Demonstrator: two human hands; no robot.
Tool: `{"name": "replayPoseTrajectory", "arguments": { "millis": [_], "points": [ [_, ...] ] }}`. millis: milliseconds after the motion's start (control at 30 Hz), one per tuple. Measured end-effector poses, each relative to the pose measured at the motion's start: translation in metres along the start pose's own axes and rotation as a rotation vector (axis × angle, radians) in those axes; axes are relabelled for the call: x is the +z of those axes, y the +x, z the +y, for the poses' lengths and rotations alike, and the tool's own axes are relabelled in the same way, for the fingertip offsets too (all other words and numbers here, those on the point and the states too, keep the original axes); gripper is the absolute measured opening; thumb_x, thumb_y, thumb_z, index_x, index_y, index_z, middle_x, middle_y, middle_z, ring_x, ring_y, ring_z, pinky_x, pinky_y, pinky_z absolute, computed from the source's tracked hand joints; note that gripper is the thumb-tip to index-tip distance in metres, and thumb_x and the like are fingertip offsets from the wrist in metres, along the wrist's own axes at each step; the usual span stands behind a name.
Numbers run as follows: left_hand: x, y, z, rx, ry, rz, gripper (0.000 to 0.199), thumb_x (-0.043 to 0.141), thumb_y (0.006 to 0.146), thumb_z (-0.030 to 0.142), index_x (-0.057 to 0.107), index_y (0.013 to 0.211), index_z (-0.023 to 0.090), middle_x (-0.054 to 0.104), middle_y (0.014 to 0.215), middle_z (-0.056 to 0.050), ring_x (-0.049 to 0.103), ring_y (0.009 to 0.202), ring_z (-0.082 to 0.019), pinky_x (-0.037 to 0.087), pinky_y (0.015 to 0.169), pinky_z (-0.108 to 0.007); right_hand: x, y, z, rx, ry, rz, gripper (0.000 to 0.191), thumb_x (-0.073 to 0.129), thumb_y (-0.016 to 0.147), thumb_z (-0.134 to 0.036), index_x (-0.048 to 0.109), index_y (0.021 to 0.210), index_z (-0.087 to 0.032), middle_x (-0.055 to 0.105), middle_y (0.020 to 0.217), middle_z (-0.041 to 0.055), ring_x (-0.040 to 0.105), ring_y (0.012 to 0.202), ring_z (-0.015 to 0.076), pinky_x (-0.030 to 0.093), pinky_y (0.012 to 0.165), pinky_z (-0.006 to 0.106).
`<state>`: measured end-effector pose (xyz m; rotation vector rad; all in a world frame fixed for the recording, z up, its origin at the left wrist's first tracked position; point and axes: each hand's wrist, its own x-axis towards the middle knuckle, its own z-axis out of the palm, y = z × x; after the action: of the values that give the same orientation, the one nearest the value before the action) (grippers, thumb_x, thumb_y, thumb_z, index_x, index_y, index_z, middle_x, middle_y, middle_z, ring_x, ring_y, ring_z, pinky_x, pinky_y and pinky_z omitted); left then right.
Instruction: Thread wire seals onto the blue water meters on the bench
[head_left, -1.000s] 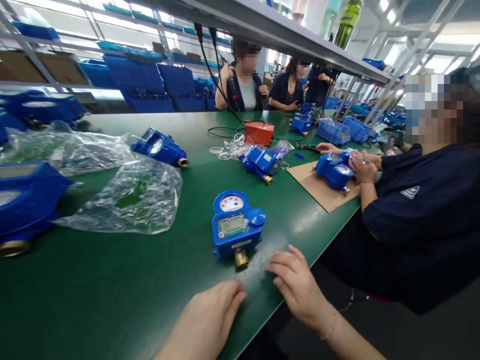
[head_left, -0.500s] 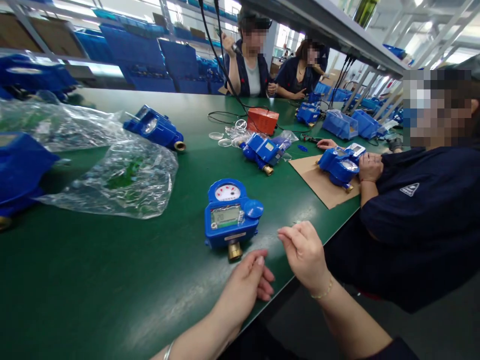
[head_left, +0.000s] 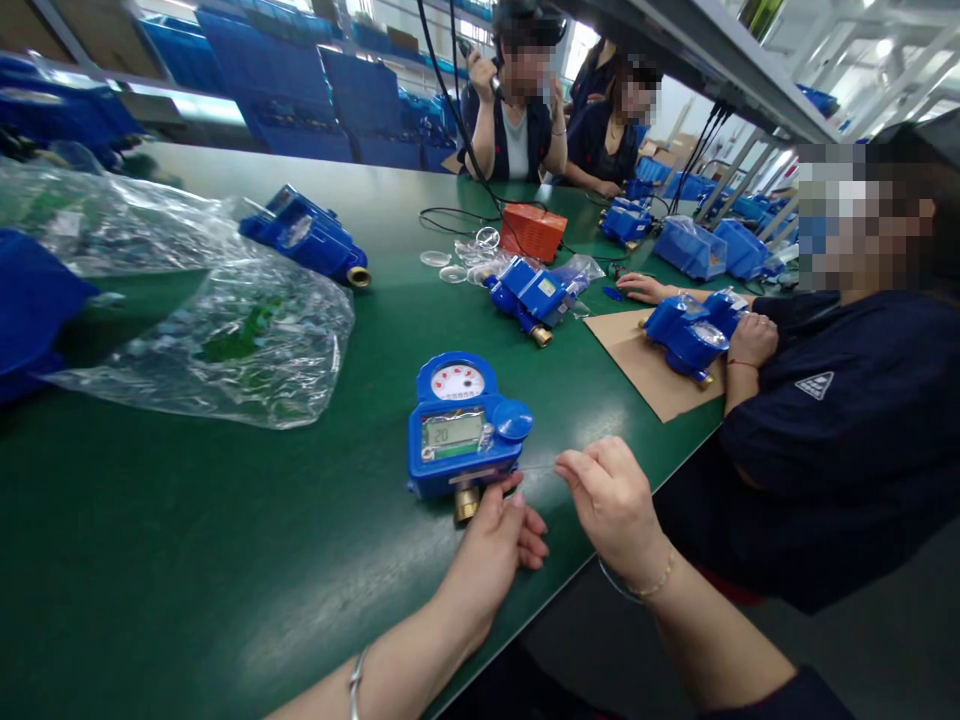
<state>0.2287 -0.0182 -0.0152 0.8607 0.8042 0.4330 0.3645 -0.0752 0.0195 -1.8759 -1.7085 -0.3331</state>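
Note:
A blue water meter (head_left: 469,440) lies on the green table in front of me, with a display reading 20, a round red-marked dial, a raised round blue cap and a brass pipe end (head_left: 466,503) facing me. My left hand (head_left: 504,530) is beside that brass end, fingers loosely bent and apart, its index fingertip at the meter's lower right corner; nothing shows in it. To the right, my right hand (head_left: 611,505) is closed in a pinch. A thin wire (head_left: 536,468) runs faintly from the meter to its fingertips, and a pale loop (head_left: 619,582) hangs below its wrist.
Clear plastic bags (head_left: 277,340) of small parts lie at left, near more blue meters (head_left: 304,235). Behind are another meter (head_left: 529,295), an orange box (head_left: 534,232) and clear discs. At right a co-worker's hand (head_left: 752,340) rests by a meter on cardboard (head_left: 637,375).
My left hand has moved up to the meter's lower corner. My right hand keeps its pinch, and the loop below its wrist has come into sight. The co-worker's meter has tilted.

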Motion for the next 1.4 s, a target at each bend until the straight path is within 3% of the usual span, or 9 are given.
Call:
{"name": "replayPoseTrajectory", "arguments": {
  "millis": [333, 733, 1067, 1200, 1300, 1400],
  "points": [
    [-0.003, 0.001, -0.003, 0.036, 0.008, -0.011, 0.038, 0.045, 0.087, 0.034, 0.034, 0.120, 0.018, 0.055, 0.069, 0.003, 0.054, 0.051, -0.009, 0.042, 0.047, -0.020, -0.001, 0.006, -0.003, -0.039, -0.017, -0.032, 0.017, 0.046, 0.091, -0.022, 0.062, 0.086, -0.018, 0.051, 0.072, 0.0044, 0.045, 0.072, 0.0166, 0.039, 0.068, 0.030],
    [-0.001, 0.003, -0.013, 0.123, 0.108, 0.072, 0.035, 0.049, 0.083, 0.045, 0.034, 0.106, 0.023, 0.056, 0.086, 0.001, 0.058, 0.053, -0.010, 0.049, 0.048, -0.024, 0.022, 0.007, -0.010, -0.065, 0.050, -0.135, 0.020, 0.043, 0.092, -0.024, 0.062, 0.089, -0.017, 0.053, 0.074, 0.0052, 0.047, 0.076, 0.0175, 0.040, 0.073, 0.032],
    [-0.005, -0.001, -0.015, 0.150, 0.304, 0.004, 0.053, 0.044, 0.087, 0.037, 0.019, 0.133, 0.024, 0.057, 0.102, -0.007, 0.060, 0.056, -0.011, 0.051, 0.048, -0.025, 0.025, 0.014, -0.011, -0.096, 0.004, -0.182, 0.019, 0.045, 0.091, -0.024, 0.062, 0.083, -0.018, 0.051, 0.074, 0.0044, 0.046, 0.075, 0.0171, 0.039, 0.070, 0.030],
    [-0.001, 0.003, -0.011, 0.103, 0.323, 0.017, 0.038, 0.039, 0.088, 0.037, 0.031, 0.123, 0.022, 0.058, 0.085, -0.002, 0.058, 0.051, -0.010, 0.049, 0.046, -0.023, 0.027, 0.014, -0.013, -0.070, 0.037, -0.219, 0.019, 0.045, 0.091, -0.023, 0.061, 0.084, -0.018, 0.053, 0.075, 0.0047, 0.047, 0.076, 0.0174, 0.040, 0.070, 0.030],
    [0.001, 0.003, -0.005, 0.051, 0.368, 0.048, 0.026, 0.033, 0.089, 0.041, 0.044, 0.098, 0.019, 0.051, 0.064, 0.004, 0.049, 0.040, -0.008, 0.037, 0.037, -0.018, 0.025, 0.009, -0.009, -0.060, 0.135, -0.249, 0.016, 0.045, 0.090, -0.021, 0.059, 0.096, -0.016, 0.057, 0.080, 0.0050, 0.050, 0.077, 0.0173, 0.042, 0.072, 0.030],
    [-0.005, -0.006, 0.000, 0.008, 0.438, 0.019, 0.026, 0.039, 0.086, 0.039, 0.047, 0.074, 0.019, 0.046, 0.047, 0.007, 0.036, 0.033, -0.007, 0.026, 0.035, -0.018, 0.022, 0.000, 0.001, -0.004, 0.249, -0.262, 0.027, 0.048, 0.088, -0.018, 0.051, 0.115, -0.016, 0.060, 0.084, 0.0037, 0.052, 0.078, 0.0166, 0.043, 0.075, 0.031]
  ]
}}
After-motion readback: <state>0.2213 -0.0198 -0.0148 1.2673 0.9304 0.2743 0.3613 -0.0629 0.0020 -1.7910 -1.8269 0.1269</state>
